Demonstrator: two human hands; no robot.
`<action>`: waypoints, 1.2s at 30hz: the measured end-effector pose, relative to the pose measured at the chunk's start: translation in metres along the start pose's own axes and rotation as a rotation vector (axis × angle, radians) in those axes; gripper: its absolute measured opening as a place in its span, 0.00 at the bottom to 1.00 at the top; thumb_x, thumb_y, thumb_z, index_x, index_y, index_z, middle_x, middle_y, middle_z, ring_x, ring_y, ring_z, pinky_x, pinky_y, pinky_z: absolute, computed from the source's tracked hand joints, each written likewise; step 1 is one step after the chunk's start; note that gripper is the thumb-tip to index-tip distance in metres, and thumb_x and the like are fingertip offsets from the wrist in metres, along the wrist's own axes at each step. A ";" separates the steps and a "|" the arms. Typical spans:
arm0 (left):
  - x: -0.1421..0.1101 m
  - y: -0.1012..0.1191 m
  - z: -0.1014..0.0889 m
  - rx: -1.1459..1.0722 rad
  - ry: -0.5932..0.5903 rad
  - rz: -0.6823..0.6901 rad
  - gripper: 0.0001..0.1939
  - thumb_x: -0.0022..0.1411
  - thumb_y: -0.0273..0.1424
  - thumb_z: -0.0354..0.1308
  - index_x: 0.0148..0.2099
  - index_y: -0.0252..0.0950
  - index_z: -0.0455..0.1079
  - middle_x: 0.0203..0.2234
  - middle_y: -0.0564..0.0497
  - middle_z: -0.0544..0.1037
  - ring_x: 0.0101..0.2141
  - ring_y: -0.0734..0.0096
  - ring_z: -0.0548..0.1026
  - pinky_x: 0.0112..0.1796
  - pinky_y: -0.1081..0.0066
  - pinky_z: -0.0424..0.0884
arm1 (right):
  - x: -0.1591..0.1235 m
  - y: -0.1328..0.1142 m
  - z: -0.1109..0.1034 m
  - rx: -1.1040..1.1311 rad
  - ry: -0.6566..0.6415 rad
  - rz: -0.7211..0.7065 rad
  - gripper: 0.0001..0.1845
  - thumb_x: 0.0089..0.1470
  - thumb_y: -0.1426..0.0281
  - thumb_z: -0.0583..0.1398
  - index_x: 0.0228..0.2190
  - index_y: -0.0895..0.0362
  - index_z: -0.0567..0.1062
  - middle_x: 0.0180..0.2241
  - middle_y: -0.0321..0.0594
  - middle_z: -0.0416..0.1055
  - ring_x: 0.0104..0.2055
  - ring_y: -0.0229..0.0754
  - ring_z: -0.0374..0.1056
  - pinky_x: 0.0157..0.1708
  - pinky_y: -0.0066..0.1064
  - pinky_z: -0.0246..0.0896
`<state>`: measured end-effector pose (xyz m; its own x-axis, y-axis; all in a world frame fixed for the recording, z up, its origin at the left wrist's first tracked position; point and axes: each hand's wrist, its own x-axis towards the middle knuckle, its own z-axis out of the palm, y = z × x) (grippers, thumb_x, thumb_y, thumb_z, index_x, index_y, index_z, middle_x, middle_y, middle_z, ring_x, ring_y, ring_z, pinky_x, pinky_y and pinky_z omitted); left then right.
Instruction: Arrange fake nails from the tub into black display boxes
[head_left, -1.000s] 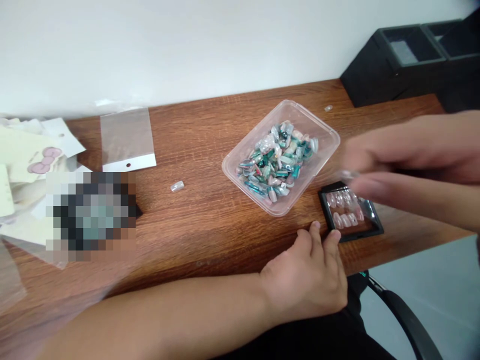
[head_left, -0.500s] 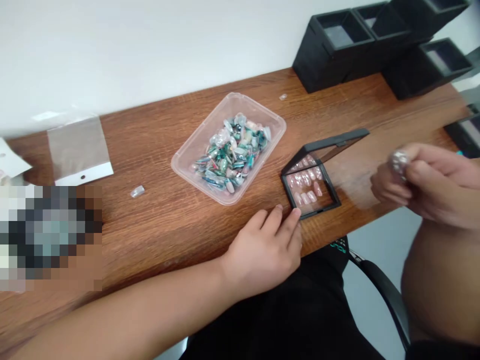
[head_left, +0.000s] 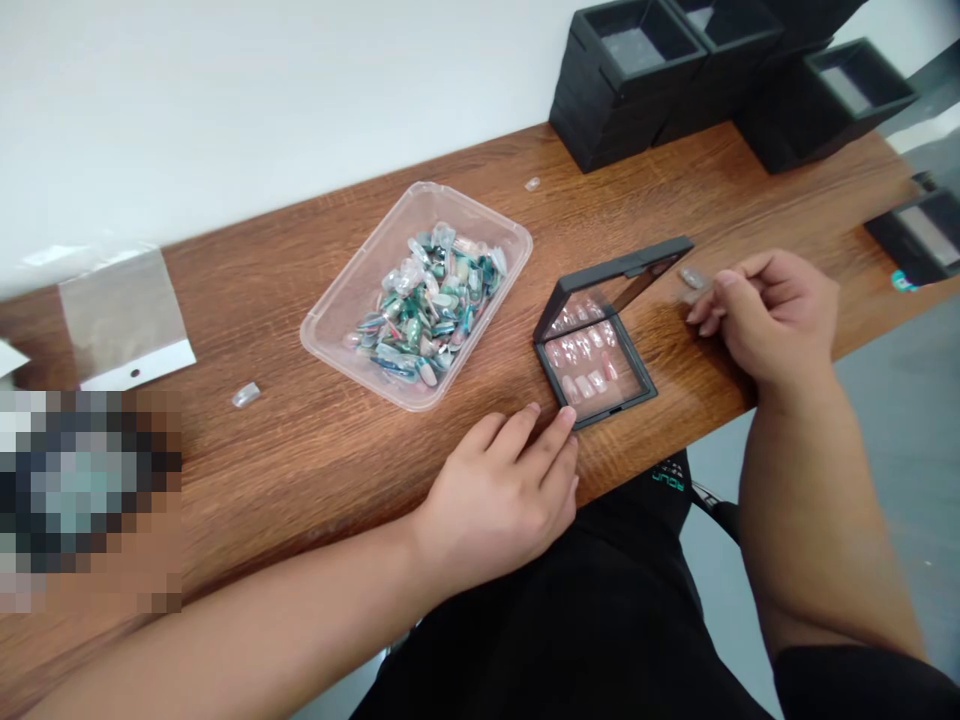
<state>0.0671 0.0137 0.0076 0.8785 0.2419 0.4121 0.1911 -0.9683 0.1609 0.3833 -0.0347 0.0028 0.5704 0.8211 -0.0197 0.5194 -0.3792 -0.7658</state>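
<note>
An open black case (head_left: 596, 370) with a hinged, raised lid sits near the table's front edge, holding rows of pink, shiny false nails (head_left: 581, 347). My left hand (head_left: 502, 490) lies flat at the edge with fingers stretched out, its fingertips at the case's near left corner. To the right of the case, my right hand (head_left: 772, 310) is closed, fingers curled and thumb against them, low over the table. A clear false nail (head_left: 691, 277) shows just beyond its fingertips; whether they grip it I cannot tell. Left of the case stands a clear plastic tub (head_left: 337, 320) heaped with loose false nails (head_left: 431, 305).
Stacked black boxes (head_left: 592, 110) stand against the wall, and another black case (head_left: 926, 240) lies at the right. Single clear nails (head_left: 246, 394) lie about on the wooden table (head_left: 300, 480). A clear bag with a white strip (head_left: 124, 310) is at the left, beside a blurred patch.
My right hand has come left and lowered toward the table beside the case, with a clear nail now at its fingertips. My left hand stays by the case. The view has shifted slightly.
</note>
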 end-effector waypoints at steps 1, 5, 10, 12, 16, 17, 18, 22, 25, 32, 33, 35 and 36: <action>0.000 0.000 0.000 -0.001 -0.001 -0.003 0.13 0.68 0.32 0.60 0.49 0.32 0.81 0.54 0.46 0.82 0.47 0.58 0.81 0.44 0.63 0.77 | 0.000 0.003 0.001 0.000 0.009 -0.011 0.16 0.63 0.49 0.54 0.32 0.46 0.61 0.30 0.45 0.73 0.32 0.48 0.68 0.38 0.43 0.62; 0.000 0.001 0.000 -0.004 -0.002 -0.003 0.13 0.69 0.32 0.60 0.49 0.32 0.81 0.54 0.45 0.82 0.47 0.58 0.81 0.44 0.62 0.77 | 0.003 0.010 0.008 0.070 0.136 -0.088 0.16 0.59 0.52 0.62 0.28 0.48 0.67 0.24 0.41 0.72 0.25 0.41 0.64 0.28 0.36 0.59; 0.000 0.001 -0.001 -0.001 0.007 0.002 0.13 0.68 0.32 0.60 0.48 0.32 0.81 0.54 0.45 0.82 0.46 0.58 0.81 0.43 0.62 0.77 | 0.010 0.015 0.014 0.223 0.278 -0.165 0.17 0.50 0.58 0.68 0.25 0.56 0.72 0.22 0.39 0.74 0.19 0.35 0.65 0.17 0.26 0.56; 0.000 0.001 -0.001 -0.002 0.011 0.001 0.13 0.68 0.32 0.60 0.49 0.32 0.81 0.54 0.45 0.82 0.46 0.57 0.81 0.43 0.61 0.77 | 0.012 0.015 0.015 0.305 0.311 -0.152 0.17 0.50 0.58 0.68 0.26 0.57 0.71 0.25 0.41 0.77 0.19 0.35 0.68 0.15 0.25 0.56; 0.002 0.000 -0.001 -0.017 0.011 -0.018 0.13 0.69 0.33 0.60 0.49 0.33 0.81 0.54 0.47 0.82 0.47 0.57 0.81 0.44 0.61 0.77 | 0.008 0.012 0.022 0.599 0.455 -0.160 0.16 0.46 0.62 0.70 0.24 0.58 0.71 0.23 0.39 0.75 0.18 0.34 0.66 0.17 0.25 0.57; 0.002 0.000 -0.001 -0.025 0.010 -0.026 0.13 0.69 0.33 0.60 0.49 0.33 0.81 0.54 0.48 0.82 0.47 0.57 0.81 0.44 0.61 0.77 | 0.005 0.011 0.024 0.636 0.481 -0.176 0.15 0.45 0.64 0.70 0.23 0.58 0.71 0.21 0.37 0.73 0.18 0.32 0.64 0.17 0.25 0.56; 0.003 -0.001 -0.001 -0.034 0.009 -0.031 0.13 0.69 0.32 0.60 0.49 0.33 0.81 0.54 0.48 0.82 0.47 0.57 0.81 0.44 0.61 0.77 | 0.002 0.010 0.026 0.644 0.489 -0.195 0.14 0.45 0.65 0.70 0.22 0.58 0.71 0.19 0.35 0.70 0.18 0.31 0.62 0.18 0.25 0.54; 0.002 -0.003 0.000 -0.061 0.006 -0.037 0.13 0.69 0.33 0.60 0.49 0.34 0.82 0.53 0.50 0.82 0.46 0.58 0.81 0.44 0.61 0.77 | -0.019 0.003 0.034 0.598 0.439 -0.244 0.13 0.50 0.67 0.70 0.21 0.58 0.74 0.17 0.31 0.65 0.20 0.30 0.58 0.22 0.26 0.51; 0.002 -0.003 0.000 -0.061 0.006 -0.034 0.13 0.69 0.34 0.60 0.48 0.34 0.82 0.53 0.51 0.83 0.46 0.59 0.81 0.45 0.61 0.77 | -0.039 -0.009 0.041 0.497 0.298 -0.252 0.08 0.51 0.69 0.71 0.25 0.57 0.80 0.22 0.35 0.73 0.24 0.31 0.64 0.26 0.27 0.58; 0.002 0.004 -0.001 0.061 -0.046 0.021 0.15 0.69 0.34 0.61 0.52 0.32 0.81 0.55 0.46 0.81 0.49 0.54 0.82 0.44 0.59 0.78 | -0.064 -0.030 0.050 0.278 -0.001 -0.289 0.05 0.53 0.69 0.71 0.27 0.54 0.81 0.27 0.36 0.76 0.27 0.34 0.68 0.25 0.27 0.59; 0.002 0.004 -0.001 0.064 -0.053 0.023 0.15 0.69 0.34 0.61 0.52 0.32 0.81 0.55 0.46 0.81 0.49 0.54 0.82 0.44 0.59 0.78 | -0.065 -0.030 0.050 0.278 0.013 -0.282 0.06 0.54 0.69 0.70 0.27 0.54 0.80 0.26 0.35 0.75 0.27 0.33 0.67 0.25 0.26 0.58; 0.002 0.004 -0.001 0.064 -0.062 0.022 0.14 0.69 0.33 0.61 0.51 0.32 0.81 0.55 0.46 0.81 0.49 0.54 0.82 0.45 0.59 0.79 | -0.064 -0.028 0.049 0.291 0.031 -0.263 0.09 0.56 0.69 0.68 0.25 0.55 0.78 0.24 0.33 0.73 0.25 0.32 0.64 0.24 0.26 0.58; 0.001 0.003 -0.001 0.062 -0.062 0.022 0.14 0.69 0.33 0.61 0.51 0.32 0.81 0.55 0.46 0.81 0.48 0.54 0.82 0.44 0.60 0.79 | -0.064 -0.027 0.048 0.292 0.032 -0.262 0.10 0.57 0.69 0.67 0.24 0.55 0.77 0.23 0.32 0.72 0.24 0.32 0.64 0.25 0.26 0.58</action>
<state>0.0685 0.0109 0.0098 0.9079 0.2176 0.3583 0.1963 -0.9759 0.0952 0.3022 -0.0559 -0.0063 0.4644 0.8586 0.2171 0.4500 -0.0177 -0.8928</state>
